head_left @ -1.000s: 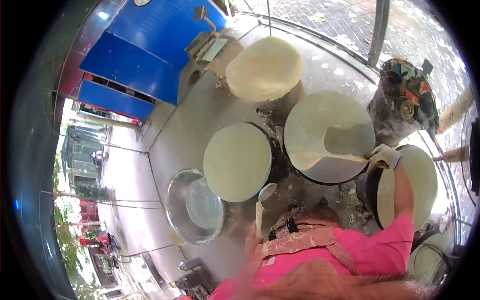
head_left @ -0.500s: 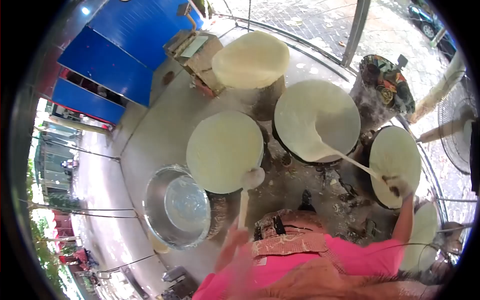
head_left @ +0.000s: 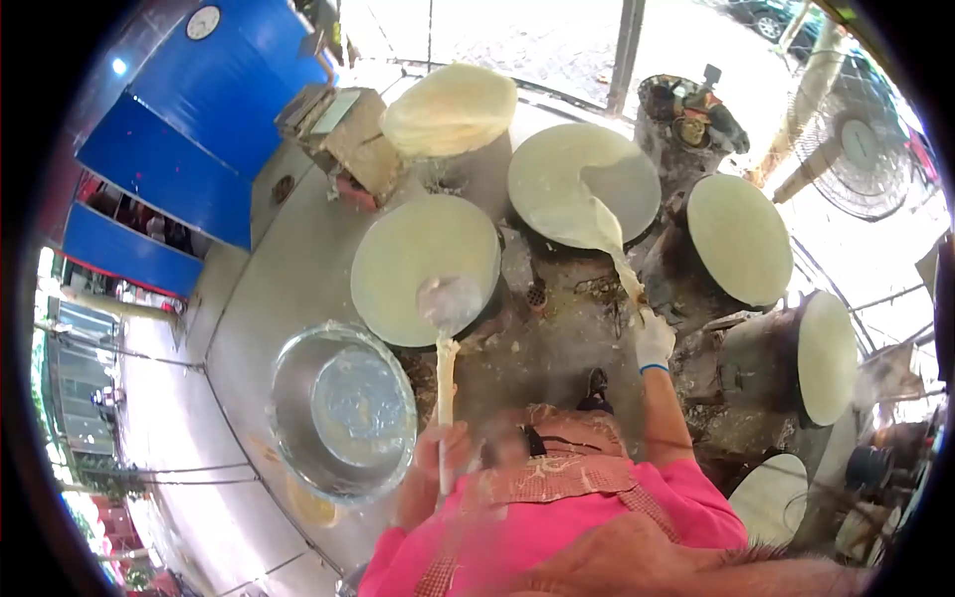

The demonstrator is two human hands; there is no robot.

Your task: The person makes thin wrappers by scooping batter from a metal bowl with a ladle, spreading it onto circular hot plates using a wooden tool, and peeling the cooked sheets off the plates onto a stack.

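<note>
My left hand (head_left: 445, 450) is wrapped round the long pale handle of a ladle (head_left: 448, 303). The ladle's round head lies over the pale layer on the left griddle (head_left: 396, 234). My right hand (head_left: 654, 338), in a white glove with a blue cuff, is closed on the gathered end of a thin pale dough sheet (head_left: 603, 224). That sheet stretches up to the middle griddle (head_left: 637, 184), where its lifted edge leaves a greyish patch bare. Something small and brownish shows at the fingertips; I cannot make it out.
A metal basin (head_left: 284, 398) holding pale liquid stands at left. Coated round griddles (head_left: 741, 239) curve round to the right, another (head_left: 828, 358) beyond. A pale domed sheet (head_left: 450, 109) sits at the back. A fan (head_left: 858, 164) stands at right; a clutter-topped drum (head_left: 686, 124) stands behind.
My right hand has moved left, away from the right griddle, drawing the dough sheet's end toward me. The ladle has shifted inward over the left griddle. The view has turned rightward.
</note>
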